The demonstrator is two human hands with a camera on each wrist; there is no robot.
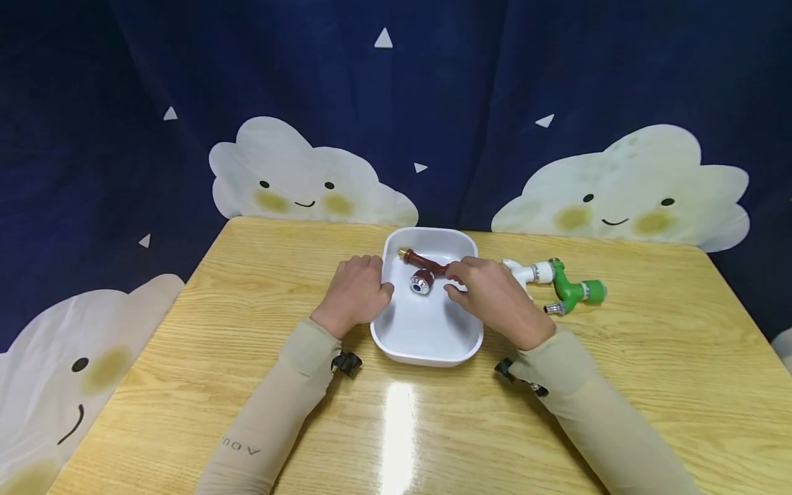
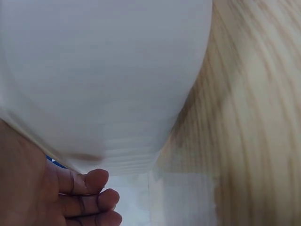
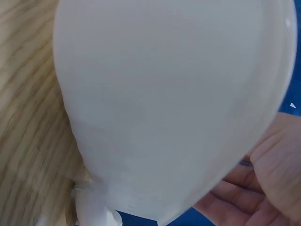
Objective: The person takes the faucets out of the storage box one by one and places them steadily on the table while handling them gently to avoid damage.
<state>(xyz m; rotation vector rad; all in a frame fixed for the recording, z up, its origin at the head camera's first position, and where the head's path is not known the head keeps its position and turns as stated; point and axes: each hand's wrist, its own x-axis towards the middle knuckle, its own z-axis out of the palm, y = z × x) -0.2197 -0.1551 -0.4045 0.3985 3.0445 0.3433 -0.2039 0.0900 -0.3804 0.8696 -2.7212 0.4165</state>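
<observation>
A white plastic basin (image 1: 427, 347) stands on the table in the head view. Inside its far half is a dark brown tap (image 1: 427, 262) with a brass threaded end and a brown-and-chrome knob. My left hand (image 1: 354, 292) grips the basin's left rim, thumb over the edge and fingers outside. In the left wrist view, its bent fingers (image 2: 96, 181) show beside the basin wall. Reaching over the right rim, my right hand (image 1: 491, 292) has curled fingers at the right end of the brown tap and holds it there. The fingers hide that end.
Right of the basin lie a white tap (image 1: 526, 273), partly behind the right hand, and a green tap (image 1: 570, 290) with a chrome outlet. The wooden table (image 1: 260, 275) ends at a dark blue cloth (image 1: 445, 103) with cloud pictures.
</observation>
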